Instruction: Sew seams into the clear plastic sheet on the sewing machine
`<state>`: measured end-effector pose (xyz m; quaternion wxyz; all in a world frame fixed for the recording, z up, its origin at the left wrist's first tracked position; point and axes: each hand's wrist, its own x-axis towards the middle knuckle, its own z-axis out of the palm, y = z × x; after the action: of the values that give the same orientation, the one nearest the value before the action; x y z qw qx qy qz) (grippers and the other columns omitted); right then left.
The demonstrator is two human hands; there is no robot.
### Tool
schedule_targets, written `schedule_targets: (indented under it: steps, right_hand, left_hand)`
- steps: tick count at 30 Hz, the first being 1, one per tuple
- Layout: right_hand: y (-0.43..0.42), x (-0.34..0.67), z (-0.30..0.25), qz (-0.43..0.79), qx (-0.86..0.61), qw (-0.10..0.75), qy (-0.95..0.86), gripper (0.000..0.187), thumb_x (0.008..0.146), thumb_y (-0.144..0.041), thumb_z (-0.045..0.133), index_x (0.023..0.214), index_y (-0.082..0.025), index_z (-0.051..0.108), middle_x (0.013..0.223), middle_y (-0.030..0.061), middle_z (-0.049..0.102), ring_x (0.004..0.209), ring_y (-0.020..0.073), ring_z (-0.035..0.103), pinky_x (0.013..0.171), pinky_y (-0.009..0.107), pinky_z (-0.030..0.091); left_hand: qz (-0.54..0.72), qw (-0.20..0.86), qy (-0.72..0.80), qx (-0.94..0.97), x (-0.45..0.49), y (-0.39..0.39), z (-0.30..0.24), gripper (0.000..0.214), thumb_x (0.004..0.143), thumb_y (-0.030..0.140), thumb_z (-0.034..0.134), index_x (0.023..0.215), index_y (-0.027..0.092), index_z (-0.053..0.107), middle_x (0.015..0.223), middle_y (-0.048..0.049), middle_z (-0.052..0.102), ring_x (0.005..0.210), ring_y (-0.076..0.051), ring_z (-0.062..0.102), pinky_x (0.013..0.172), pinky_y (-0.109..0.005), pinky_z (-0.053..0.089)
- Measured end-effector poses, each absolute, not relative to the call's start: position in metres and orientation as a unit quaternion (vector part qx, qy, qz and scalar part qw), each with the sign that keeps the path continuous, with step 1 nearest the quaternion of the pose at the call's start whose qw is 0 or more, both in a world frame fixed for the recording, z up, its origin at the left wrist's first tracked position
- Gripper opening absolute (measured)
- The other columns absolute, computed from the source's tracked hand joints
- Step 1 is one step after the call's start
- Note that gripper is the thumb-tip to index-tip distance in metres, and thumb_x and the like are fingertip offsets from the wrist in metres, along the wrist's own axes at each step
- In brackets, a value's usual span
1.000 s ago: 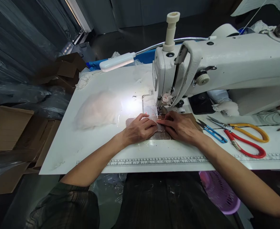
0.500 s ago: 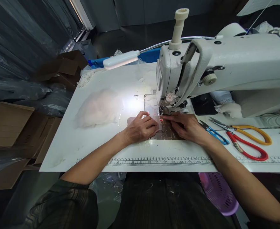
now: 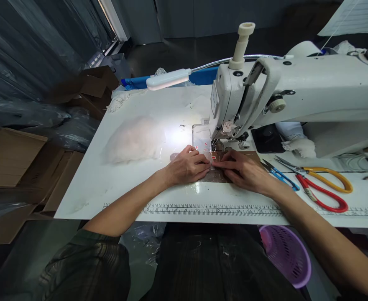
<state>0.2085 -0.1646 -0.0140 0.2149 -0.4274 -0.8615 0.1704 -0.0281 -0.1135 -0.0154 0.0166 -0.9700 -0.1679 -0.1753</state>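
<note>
My left hand [image 3: 187,167] and my right hand [image 3: 243,170] rest side by side on the white table, just in front of the needle of the white sewing machine [image 3: 297,94]. Their fingertips meet and press a small sheer, pale piece of fabric [image 3: 211,161] flat onto a brown transparent sheet [image 3: 217,176]. The fingers of both hands are curled down and held together on the piece. A small red mark shows on the fabric near the presser foot. The lamp [image 3: 168,78] lights the spot left of the needle.
A pile of pale fluffy fabric [image 3: 134,140] lies at the left of the table. Blue thread snips [image 3: 279,175] and scissors with red and yellow handles [image 3: 322,184] lie to the right. A ruler strip [image 3: 209,210] runs along the front edge. Cardboard boxes [image 3: 11,161] stand at the left, a purple basket [image 3: 289,257] below.
Both hands have stayed on the fabric piece and slid it a little toward the needle; the head camera has shifted, so the whole scene sits slightly lower and to the right.
</note>
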Motion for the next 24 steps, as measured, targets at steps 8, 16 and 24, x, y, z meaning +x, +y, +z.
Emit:
schedule_targets:
  steps: [8,16,24]
  right_hand:
    - [-0.169,0.207,-0.033,0.095,-0.42,0.224,-0.874,0.033,0.089,-0.022,0.05,0.114,-0.029,0.069,0.108,0.0107,0.054,0.1,0.0234,0.054,0.09,0.044,0.048]
    - [-0.171,0.207,-0.033,0.079,-0.418,0.224,-0.877,0.034,0.087,-0.02,0.052,0.116,-0.03,0.068,0.109,0.0107,0.054,0.103,0.0243,0.053,0.089,0.043,0.048]
    - [-0.17,0.208,-0.035,0.057,-0.411,0.233,-0.879,0.034,0.086,-0.017,0.053,0.114,-0.028,0.068,0.108,0.0107,0.056,0.102,0.0245,0.054,0.087,0.042,0.049]
  left_hand:
    - [-0.199,0.006,-0.166,-0.966,-0.028,-0.116,-0.012,0.018,0.092,0.029,0.052,0.093,0.021,0.068,0.098,-0.0027,0.068,0.079,-0.015,0.057,0.084,-0.038,0.04]
    - [-0.272,0.021,-0.279,-0.921,-0.025,-0.115,-0.015,0.023,0.094,0.025,0.048,0.083,0.014,0.065,0.094,-0.0072,0.067,0.073,-0.015,0.054,0.065,-0.031,0.039]
    - [-0.19,0.035,-0.262,-0.946,-0.026,-0.114,-0.018,0.025,0.098,0.029,0.043,0.106,0.019,0.064,0.108,-0.0061,0.065,0.079,-0.015,0.053,0.067,-0.031,0.038]
